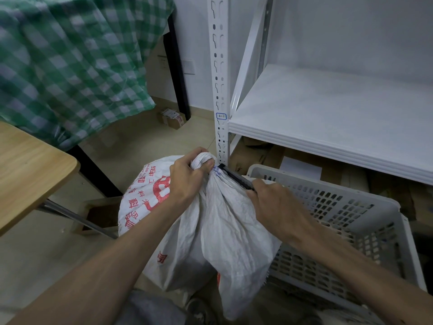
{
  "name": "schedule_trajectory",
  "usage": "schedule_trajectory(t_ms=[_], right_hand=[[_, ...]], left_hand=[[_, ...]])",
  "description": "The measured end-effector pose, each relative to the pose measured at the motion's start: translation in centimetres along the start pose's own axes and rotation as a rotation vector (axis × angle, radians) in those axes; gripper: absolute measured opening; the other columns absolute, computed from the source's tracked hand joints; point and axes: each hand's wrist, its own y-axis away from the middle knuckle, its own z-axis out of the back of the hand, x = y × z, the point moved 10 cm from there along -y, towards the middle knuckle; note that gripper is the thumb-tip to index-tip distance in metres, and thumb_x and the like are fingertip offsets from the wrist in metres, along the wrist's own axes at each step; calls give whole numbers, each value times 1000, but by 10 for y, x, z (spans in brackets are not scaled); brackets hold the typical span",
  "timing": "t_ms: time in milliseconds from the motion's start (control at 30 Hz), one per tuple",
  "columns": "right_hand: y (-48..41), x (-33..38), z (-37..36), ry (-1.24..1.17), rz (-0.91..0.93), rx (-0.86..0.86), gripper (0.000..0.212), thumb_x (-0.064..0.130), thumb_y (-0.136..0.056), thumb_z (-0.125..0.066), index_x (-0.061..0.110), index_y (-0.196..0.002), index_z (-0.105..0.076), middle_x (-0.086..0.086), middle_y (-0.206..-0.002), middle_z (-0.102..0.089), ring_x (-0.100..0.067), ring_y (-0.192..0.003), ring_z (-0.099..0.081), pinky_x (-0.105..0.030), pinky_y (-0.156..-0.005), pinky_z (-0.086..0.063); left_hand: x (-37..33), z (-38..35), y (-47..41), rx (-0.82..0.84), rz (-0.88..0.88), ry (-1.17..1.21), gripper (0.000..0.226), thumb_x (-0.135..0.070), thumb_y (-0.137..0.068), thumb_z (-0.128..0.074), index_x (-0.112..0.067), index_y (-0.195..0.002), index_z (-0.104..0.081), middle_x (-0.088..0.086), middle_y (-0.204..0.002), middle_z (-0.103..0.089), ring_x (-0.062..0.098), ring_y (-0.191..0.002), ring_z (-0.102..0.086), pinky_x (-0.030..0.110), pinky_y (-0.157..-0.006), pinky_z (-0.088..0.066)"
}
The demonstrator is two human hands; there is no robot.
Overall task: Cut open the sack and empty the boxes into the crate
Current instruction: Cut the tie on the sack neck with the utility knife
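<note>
Clutching sack (210,221) neck, left hand (185,179); right hand (276,202) round half-hidden knife (234,175).

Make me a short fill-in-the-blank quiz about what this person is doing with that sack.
1. The left hand grips the bunched ____ of the white woven sack.
2. The right hand holds a black ____ against it.
3. The grey perforated plastic crate stands to the sack's ____.

Missing: neck; knife; right

White metal shelving (328,109), white wall (196,43), beige tiled floor (131,146), wooden tabletop (28,170), green checked cloth (70,62)
</note>
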Motion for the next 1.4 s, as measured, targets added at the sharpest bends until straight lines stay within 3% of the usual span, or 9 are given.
schedule_trajectory(t_ms=[167,300,500,667,800,1000,1133,1400], right_hand=[[-1,3,0,-2,-23,7,34,31,-104,-30,10,-122,-49,-9,-105,-63,-21,-84,-60,-29,-71,-49],[-5,8,-1,-11,-18,-11,33,30,-104,-29,10,-121,-48,-8,-106,-63,-15,-73,-51,-22,-63,-40],[3,4,-8,-51,-45,9,33,31,-104,-28,11,-121,-48,-8,-105,-64,-13,-70,-48,-17,-60,-36],[-1,2,-7,-49,-50,-3,32,30,-104,-29,9,-116,-50,-2,-88,-56,-8,-61,-44,-17,-52,-35],[-5,6,-10,-56,-45,12,30,27,-104,-31,8,-118,-50,-9,-101,-63,-14,-69,-50,-22,-62,-40],[-1,5,-3,-46,-37,-8,31,29,-104,-30,9,-115,-50,-1,-85,-52,-13,-65,-48,-23,-59,-40],[1,5,-5,-68,-44,5,32,28,-105,-30,8,-119,-50,-5,-95,-59,-6,-60,-43,-14,-49,-33],[-7,5,-8,-87,-47,6,28,25,-103,-36,6,-118,-50,-10,-100,-62,-12,-65,-49,-14,-52,-35]], left_hand=[[0,1,2,-8,3,-35,2,-21,-86,-67,-22,-88,-68,-3,-83,-70,20,-83,-63,39,-78,-52],[0,4,1,-23,-26,-63,12,-32,-83,-63,-21,-88,-66,-3,-80,-69,22,-82,-63,41,-75,-52],[2,2,0,-56,18,-61,4,-25,-88,-66,-23,-88,-69,-4,-83,-71,19,-84,-64,42,-78,-55],[-1,1,1,-44,14,-74,3,-24,-88,-66,-22,-89,-69,-3,-84,-71,20,-84,-64,41,-78,-55],[2,1,1,-28,7,-63,5,-26,-87,-66,-22,-89,-69,-3,-85,-71,20,-85,-64,41,-78,-54],[2,-1,1,-38,24,-46,1,-21,-86,-68,-22,-87,-69,-2,-82,-71,20,-82,-64,30,-71,-50],[2,-2,0,-37,17,-56,2,-22,-86,-68,-21,-86,-69,-1,-81,-71,21,-81,-64,35,-73,-52],[1,1,1,-67,20,-75,7,-28,-86,-67,-22,-89,-70,-2,-85,-72,21,-84,-65,41,-77,-56]])
